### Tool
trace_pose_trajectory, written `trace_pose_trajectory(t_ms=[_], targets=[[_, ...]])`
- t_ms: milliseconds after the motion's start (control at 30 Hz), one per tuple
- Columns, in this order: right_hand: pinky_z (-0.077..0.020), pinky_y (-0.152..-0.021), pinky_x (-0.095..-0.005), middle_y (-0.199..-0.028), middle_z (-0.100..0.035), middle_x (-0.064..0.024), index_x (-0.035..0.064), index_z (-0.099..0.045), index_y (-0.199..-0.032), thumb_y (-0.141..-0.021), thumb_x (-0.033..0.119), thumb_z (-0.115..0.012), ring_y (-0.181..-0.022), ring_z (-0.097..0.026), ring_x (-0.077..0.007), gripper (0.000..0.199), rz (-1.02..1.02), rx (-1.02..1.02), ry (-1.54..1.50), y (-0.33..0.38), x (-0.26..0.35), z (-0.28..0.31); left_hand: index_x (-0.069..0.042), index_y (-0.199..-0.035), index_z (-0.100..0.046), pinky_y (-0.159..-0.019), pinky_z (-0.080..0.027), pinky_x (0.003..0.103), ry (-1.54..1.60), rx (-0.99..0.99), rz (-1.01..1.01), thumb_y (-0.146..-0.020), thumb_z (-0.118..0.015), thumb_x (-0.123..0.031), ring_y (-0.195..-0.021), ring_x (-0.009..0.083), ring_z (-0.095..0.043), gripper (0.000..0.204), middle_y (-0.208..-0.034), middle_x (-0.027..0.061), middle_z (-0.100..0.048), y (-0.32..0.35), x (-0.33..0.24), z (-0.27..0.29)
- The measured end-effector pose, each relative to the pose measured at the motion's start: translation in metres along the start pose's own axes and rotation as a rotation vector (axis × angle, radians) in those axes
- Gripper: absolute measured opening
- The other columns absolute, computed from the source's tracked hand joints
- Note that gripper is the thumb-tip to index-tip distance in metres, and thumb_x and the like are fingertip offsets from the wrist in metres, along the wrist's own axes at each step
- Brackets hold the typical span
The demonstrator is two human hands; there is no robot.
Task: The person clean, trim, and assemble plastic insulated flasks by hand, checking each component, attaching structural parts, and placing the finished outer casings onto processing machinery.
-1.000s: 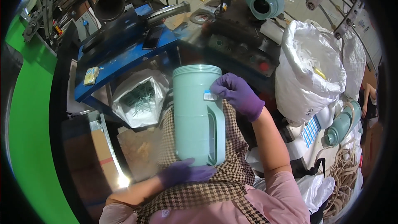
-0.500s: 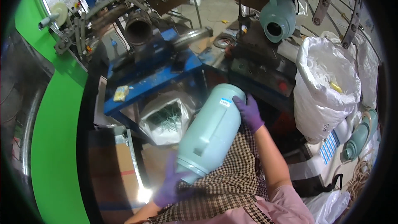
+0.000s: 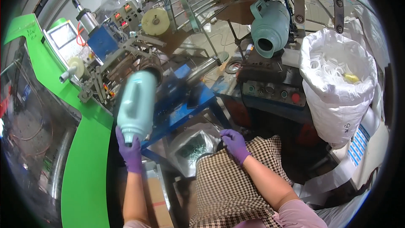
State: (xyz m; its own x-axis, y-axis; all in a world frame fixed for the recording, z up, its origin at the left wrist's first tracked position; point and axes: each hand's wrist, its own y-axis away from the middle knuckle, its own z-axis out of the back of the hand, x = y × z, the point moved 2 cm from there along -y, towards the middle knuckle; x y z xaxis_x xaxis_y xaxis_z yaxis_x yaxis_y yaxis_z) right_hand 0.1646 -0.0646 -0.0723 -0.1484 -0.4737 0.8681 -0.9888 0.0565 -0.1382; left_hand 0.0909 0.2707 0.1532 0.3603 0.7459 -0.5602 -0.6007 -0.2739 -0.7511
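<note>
My left hand (image 3: 129, 151), in a purple glove, grips the narrow neck end of a pale green plastic flask shell (image 3: 138, 103) with a moulded handle on its side. The shell tilts up and away from me. Its far end is beside the dark round mouth (image 3: 157, 68) of a machine; whether they touch, I cannot tell. My right hand (image 3: 234, 144), gloved alike, is closed with curled fingers above my checked apron (image 3: 230, 181). What its fingers hold, if anything, does not show. A second green flask shell (image 3: 270, 29) rests on a machine at the far right, open neck toward me.
A blue metal bench (image 3: 185, 114) stands ahead, with a white bag (image 3: 181, 154) of green scraps below. A control box (image 3: 274, 95) with a red button is right of it. A tall white sack (image 3: 333, 97) of white rings stands right; a green machine panel (image 3: 86, 173) is left.
The flask shell has swung from before my apron up and left to the machine's mouth, in my left hand. My right hand has let go of it and lowered. The view has tilted up.
</note>
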Motion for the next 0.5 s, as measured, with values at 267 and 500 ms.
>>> trace_pose_trajectory(t_ms=[267, 500], targets=[[-0.0553, -0.083, -0.0372, -0.097, -0.074, -0.0109, 0.0040, -0.070, -0.112, -0.091, 0.017, -0.064, -0.088, -0.069, -0.0259, 0.026, 0.252, 0.322, 0.598, 0.011, 0.002, -0.020, -0.016, -0.153, -0.040, -0.112, -0.036, 0.057, -1.163, 0.298, -0.606, -0.082, -0.073, -0.035, -0.136, 0.0447, -0.045, 0.081, -0.154, 0.0275, -0.037, -0.152, -0.015, -0.176], [-0.0514, -0.089, -0.0446, -0.108, -0.068, -0.0189, 0.0070, -0.068, -0.112, -0.089, 0.035, -0.066, -0.101, -0.065, -0.0362, 0.036, 0.186, 0.635, 0.683, 0.020, 0.005, -0.020, -0.019, -0.155, -0.034, -0.115, -0.036, 0.050, -1.169, 0.702, -0.585, -0.067, -0.079, -0.014, -0.139, 0.0432, -0.042, 0.099, -0.160, 0.0230, -0.031, -0.217, 0.035, -0.212]])
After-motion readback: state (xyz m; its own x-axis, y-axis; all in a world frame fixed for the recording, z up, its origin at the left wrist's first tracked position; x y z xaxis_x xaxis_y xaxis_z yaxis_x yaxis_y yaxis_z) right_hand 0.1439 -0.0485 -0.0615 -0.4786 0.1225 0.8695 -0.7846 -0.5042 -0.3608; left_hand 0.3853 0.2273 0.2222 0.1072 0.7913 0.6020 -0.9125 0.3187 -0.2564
